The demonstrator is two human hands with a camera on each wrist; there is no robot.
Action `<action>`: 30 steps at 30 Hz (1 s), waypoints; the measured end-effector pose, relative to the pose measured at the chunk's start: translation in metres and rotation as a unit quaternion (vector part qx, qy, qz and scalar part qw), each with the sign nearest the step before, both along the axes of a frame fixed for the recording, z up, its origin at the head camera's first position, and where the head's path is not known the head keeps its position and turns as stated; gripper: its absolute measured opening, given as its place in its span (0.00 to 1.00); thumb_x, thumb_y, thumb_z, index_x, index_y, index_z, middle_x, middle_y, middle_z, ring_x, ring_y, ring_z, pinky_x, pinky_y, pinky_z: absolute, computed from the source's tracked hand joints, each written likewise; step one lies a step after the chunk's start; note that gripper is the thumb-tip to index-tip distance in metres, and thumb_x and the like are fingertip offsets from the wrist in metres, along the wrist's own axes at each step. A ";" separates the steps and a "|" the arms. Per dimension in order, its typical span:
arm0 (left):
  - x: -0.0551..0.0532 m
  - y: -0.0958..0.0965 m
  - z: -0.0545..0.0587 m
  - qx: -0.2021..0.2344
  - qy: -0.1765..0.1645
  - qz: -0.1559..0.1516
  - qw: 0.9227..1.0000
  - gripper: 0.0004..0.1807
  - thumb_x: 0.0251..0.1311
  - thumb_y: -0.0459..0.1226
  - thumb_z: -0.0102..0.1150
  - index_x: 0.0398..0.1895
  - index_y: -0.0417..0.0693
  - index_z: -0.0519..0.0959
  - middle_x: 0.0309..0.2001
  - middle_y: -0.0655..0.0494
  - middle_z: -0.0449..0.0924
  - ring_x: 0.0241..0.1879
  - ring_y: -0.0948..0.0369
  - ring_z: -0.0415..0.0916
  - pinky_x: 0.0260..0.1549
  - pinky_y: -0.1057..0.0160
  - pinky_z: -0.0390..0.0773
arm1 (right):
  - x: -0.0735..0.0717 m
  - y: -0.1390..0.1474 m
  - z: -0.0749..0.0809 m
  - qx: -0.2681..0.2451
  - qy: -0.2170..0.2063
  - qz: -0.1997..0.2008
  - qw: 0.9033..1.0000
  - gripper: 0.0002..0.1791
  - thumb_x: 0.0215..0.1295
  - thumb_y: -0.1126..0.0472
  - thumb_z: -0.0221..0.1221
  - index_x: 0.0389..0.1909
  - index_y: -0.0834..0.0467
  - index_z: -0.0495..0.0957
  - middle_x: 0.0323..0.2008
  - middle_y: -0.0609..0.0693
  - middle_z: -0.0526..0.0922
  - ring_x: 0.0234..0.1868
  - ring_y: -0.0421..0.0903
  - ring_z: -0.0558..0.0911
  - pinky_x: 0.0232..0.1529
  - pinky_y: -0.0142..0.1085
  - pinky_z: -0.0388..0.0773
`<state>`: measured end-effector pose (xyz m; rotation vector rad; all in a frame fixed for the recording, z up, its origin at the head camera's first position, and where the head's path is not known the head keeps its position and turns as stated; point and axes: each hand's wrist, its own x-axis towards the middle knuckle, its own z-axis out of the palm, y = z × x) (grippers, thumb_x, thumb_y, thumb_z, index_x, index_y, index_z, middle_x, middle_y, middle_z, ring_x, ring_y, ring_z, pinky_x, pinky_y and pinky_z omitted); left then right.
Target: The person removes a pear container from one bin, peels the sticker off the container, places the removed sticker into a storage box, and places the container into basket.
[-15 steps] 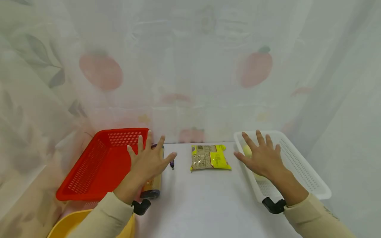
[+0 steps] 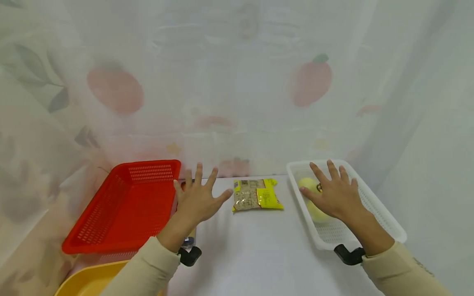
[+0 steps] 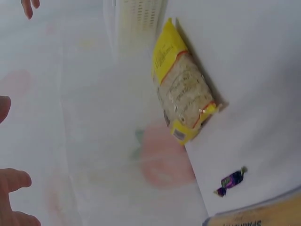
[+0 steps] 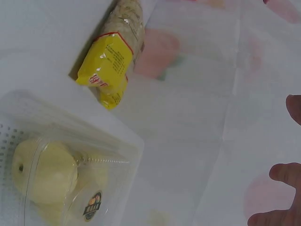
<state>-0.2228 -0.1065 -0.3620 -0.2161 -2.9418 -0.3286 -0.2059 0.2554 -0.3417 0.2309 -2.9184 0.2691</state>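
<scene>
My left hand (image 2: 201, 202) hovers with spread, straight fingers over a spaghetti pack (image 2: 189, 238), covering most of it in the head view. A small purple wrapped candy (image 3: 231, 181) lies beside that pack; the hand hides it from the head camera. Over the near-left part of a white basket (image 2: 381, 211) is my right hand (image 2: 338, 199), fingers also fanned out, holding nothing. Pale yellow round fruits (image 4: 44, 172) sit in a clear plastic box in that basket. Between the hands, a yellow-ended bag of beige grain-like food (image 2: 257, 195) lies flat on the table.
A red basket (image 2: 122, 164) stands at the left. In front of it, a yellow basin (image 2: 87, 277) is partly covered by my left sleeve. A printed curtain (image 2: 237, 82) hangs behind the white table (image 2: 255, 255) and along both sides.
My left hand has moved right, from the red basket's edge toward the bag, and now covers the candy. My right hand has shifted slightly right, showing more of the fruits. The head view has shifted a little.
</scene>
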 end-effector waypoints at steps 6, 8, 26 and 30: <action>0.002 0.018 -0.006 -0.003 -0.009 -0.012 1.000 0.50 0.53 0.77 0.29 0.76 0.64 0.50 0.76 0.43 0.35 0.71 0.36 0.34 0.57 0.27 0.29 | 0.002 0.009 -0.001 0.001 0.014 -0.008 1.000 0.48 0.62 0.26 0.44 0.76 0.51 0.51 0.70 0.71 0.47 0.66 0.78 0.47 0.51 0.75 0.47; 0.003 0.023 -0.010 0.004 -0.011 -0.018 1.000 0.48 0.55 0.75 0.32 0.76 0.63 0.51 0.76 0.43 0.36 0.71 0.37 0.34 0.57 0.28 0.28 | 0.003 0.012 -0.002 -0.001 0.021 -0.010 1.000 0.48 0.62 0.26 0.45 0.75 0.51 0.52 0.70 0.71 0.48 0.65 0.78 0.48 0.51 0.75 0.48; 0.016 0.070 -0.036 0.060 -0.019 -0.063 0.996 0.51 0.52 0.78 0.30 0.76 0.66 0.51 0.76 0.50 0.35 0.72 0.42 0.36 0.60 0.29 0.38 | 0.007 0.030 -0.006 -0.019 0.050 -0.004 0.999 0.46 0.63 0.29 0.49 0.73 0.55 0.56 0.68 0.74 0.52 0.63 0.78 0.53 0.51 0.73 0.52; 0.019 0.085 -0.043 0.068 -0.024 -0.078 0.994 0.50 0.52 0.77 0.32 0.76 0.67 0.51 0.76 0.51 0.35 0.73 0.44 0.34 0.61 0.30 0.38 | 0.008 0.035 -0.008 -0.025 0.058 -0.001 0.998 0.46 0.63 0.30 0.50 0.73 0.55 0.56 0.67 0.74 0.53 0.63 0.79 0.54 0.51 0.73 0.52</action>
